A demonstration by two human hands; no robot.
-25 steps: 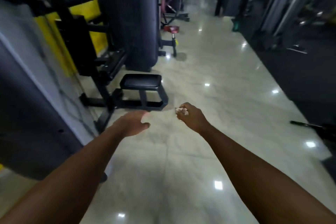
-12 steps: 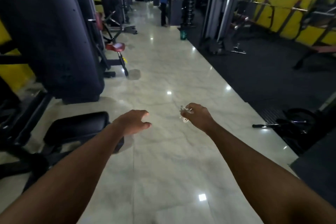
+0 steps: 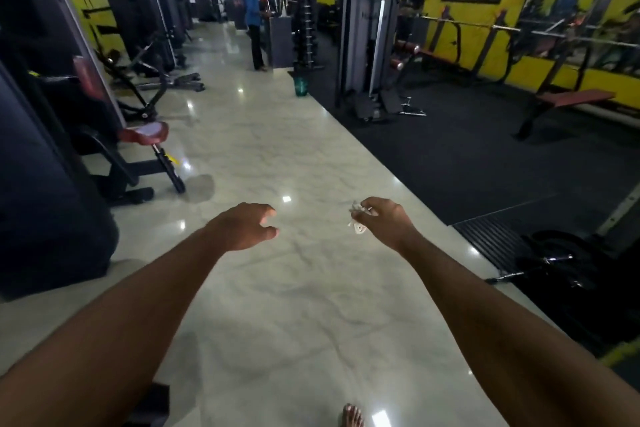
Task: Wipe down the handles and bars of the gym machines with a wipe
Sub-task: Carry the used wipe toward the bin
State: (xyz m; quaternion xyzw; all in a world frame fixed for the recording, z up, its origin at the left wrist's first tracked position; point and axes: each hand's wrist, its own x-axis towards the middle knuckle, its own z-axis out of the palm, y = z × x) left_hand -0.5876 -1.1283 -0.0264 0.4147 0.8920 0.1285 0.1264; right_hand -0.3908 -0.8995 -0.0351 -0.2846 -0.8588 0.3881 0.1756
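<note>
Both my arms reach forward over a pale marble aisle. My right hand (image 3: 384, 222) is closed around a small crumpled white wipe (image 3: 358, 218) that sticks out on its left side. My left hand (image 3: 247, 227) hangs beside it with the fingers loosely curled and apart, holding nothing. Neither hand touches any machine. Dark weight machines (image 3: 52, 121) line the left side, one with a red seat (image 3: 145, 132). A cable machine tower (image 3: 367, 24) stands ahead on the right, and a barbell rack (image 3: 485, 28) runs along the yellow wall.
A person in a blue shirt (image 3: 253, 21) stands far down the aisle by a dumbbell rack (image 3: 306, 28). A green bin (image 3: 300, 86) sits at the aisle edge. Black rubber mat (image 3: 467, 163) covers the right floor, with a red bench (image 3: 571, 97) and weight plates (image 3: 561, 263). My bare foot (image 3: 352, 417) shows below.
The view has swung right and up, from the black bench at the left wall to the long aisle. My hands kept their pose, the wipe still in the right one.
</note>
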